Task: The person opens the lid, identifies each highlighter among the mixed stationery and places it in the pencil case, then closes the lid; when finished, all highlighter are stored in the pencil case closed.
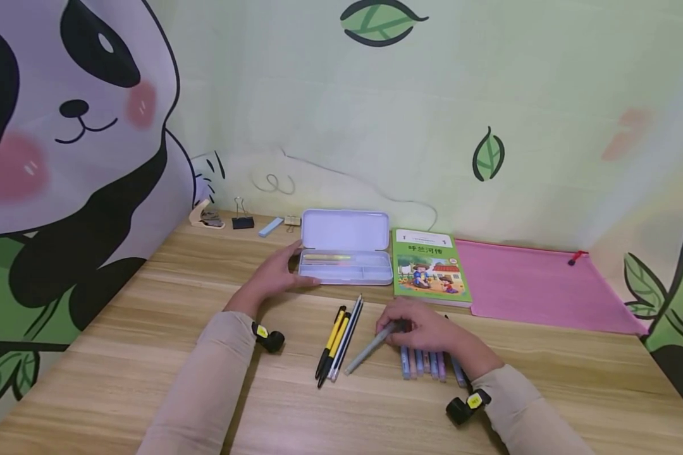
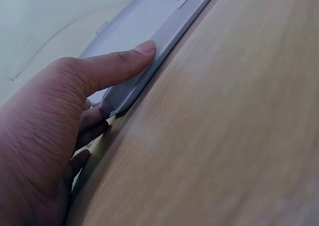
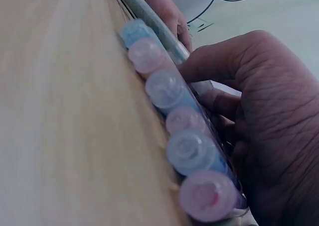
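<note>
Pen (image 1: 367,351), likely light, stiff, slick and best held mid-barrel, sits pinched near one end by my right hand (image 1: 418,325) while my left hand (image 1: 274,273) grips the pencil case (image 1: 346,235).

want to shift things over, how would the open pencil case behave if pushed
The pencil case likely slides as one stiff piece, since it looks hard-walled. It is probably light, as its shallow tray holds little. Its lid, standing open, might swing.
</note>
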### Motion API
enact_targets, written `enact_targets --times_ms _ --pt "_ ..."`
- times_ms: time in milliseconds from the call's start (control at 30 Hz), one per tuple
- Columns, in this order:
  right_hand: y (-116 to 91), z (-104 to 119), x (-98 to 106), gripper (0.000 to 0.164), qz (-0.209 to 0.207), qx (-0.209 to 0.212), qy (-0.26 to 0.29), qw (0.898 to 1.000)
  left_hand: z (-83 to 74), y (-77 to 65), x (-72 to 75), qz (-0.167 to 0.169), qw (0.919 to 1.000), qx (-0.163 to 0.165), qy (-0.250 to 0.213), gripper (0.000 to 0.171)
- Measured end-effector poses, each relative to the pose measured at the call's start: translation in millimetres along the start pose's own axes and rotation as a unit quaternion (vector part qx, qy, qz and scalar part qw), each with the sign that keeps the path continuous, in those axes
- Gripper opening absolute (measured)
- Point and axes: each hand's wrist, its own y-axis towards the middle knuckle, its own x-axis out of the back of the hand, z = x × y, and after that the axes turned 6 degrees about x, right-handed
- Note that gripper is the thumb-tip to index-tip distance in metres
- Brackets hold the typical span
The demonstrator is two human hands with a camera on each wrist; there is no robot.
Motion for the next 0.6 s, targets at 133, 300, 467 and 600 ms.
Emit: enact_targets --times_ms 133,300,467,600 --pt "-0.5 -1.3 1.8 0.021 0.014 0.001 0.013 1.0 -0.7 -0.4 0.4 0.0 1.0 0.002 0.0 0.117" --pt "-1.4 -4.3 3.8 0.024 0.032 -0.004 0.04 0.999 -1.5 -0.9 0.8 0.002 1.0 0.005 0.003 0.117" --pt "-4.3 -5.9 7.4 0.026 0.036 -0.038 0.095 0.994 -2.1 -1.1 1.1 0.002 1.0 0.007 0.005 0.116" --pt "-7.4 -5.0 10.1 0.024 0.02 -0.087 0.149 0.985 -1.5 -0.9 1.0 0.003 1.0 0.008 0.005 0.116"
